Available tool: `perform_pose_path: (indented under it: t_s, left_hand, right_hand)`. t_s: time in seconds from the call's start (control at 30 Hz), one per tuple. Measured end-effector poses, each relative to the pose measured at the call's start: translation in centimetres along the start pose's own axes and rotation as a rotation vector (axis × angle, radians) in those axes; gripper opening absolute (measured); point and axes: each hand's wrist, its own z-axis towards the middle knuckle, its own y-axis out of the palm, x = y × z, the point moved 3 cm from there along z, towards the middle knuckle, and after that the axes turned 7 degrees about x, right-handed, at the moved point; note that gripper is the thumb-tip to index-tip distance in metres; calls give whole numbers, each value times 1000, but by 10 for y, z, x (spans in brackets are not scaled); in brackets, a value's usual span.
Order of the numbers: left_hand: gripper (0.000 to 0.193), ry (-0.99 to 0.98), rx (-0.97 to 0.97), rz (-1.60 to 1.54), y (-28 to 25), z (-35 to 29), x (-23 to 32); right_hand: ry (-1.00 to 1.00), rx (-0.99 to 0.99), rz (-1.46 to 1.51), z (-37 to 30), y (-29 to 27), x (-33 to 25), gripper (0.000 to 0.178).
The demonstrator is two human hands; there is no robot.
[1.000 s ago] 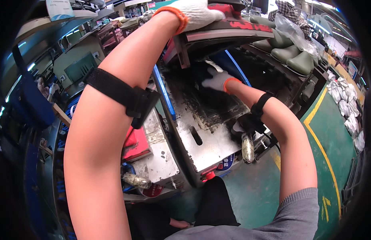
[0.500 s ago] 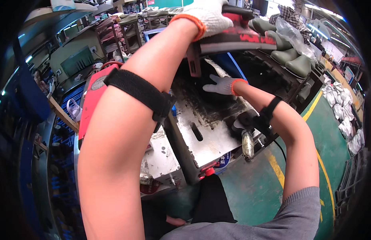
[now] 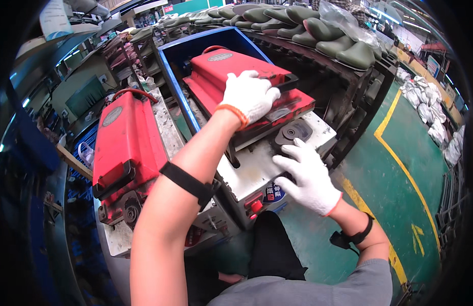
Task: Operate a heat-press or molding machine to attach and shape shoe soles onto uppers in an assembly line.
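Note:
My left hand (image 3: 249,98), in a white knit glove with an orange cuff, lies on the near end of a red machine cover (image 3: 231,66). Its fingers curl over the black handle (image 3: 286,83), which sticks out to the right. The cover is lowered over a metal base (image 3: 246,176). My right hand (image 3: 310,178), gloved alike, is beside the base's front right corner with fingers spread. Its fingertips are close to a dark round pivot fitting (image 3: 292,132); whether they touch it, I cannot tell. Anything under the right palm is hidden.
A second red cover (image 3: 126,137) with a black handle stands to the left. Behind is a blue frame (image 3: 170,76). Green boots (image 3: 338,48) lie on a rack at the back right. A red button (image 3: 256,206) is on the base's front. White bundles (image 3: 430,120) lie along the far right.
The red cover has swung down onto the base, with my left hand lowered on it. My right hand has come out from inside the machine toward me, to the front right corner.

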Motion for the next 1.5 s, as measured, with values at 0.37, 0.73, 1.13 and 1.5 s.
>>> perform_pose_path:
  t_s: [0.37, 0.73, 1.13, 1.5]
  left_hand:
    - [35, 30, 198, 113, 33, -39, 17]
    - [25, 30, 246, 123, 26, -44, 17]
    - [54, -181, -227, 20, -170, -171, -29]
    - [39, -619, -268, 152, -206, -288, -120]
  right_hand:
    - [-202, 403, -41, -11, 3, 35, 39]
    - [-74, 555, -203, 79, -3, 89, 40]
    - [-60, 346, -27, 101, 27, 75, 22]
    - [-52, 350, -16, 111, 37, 74, 18]
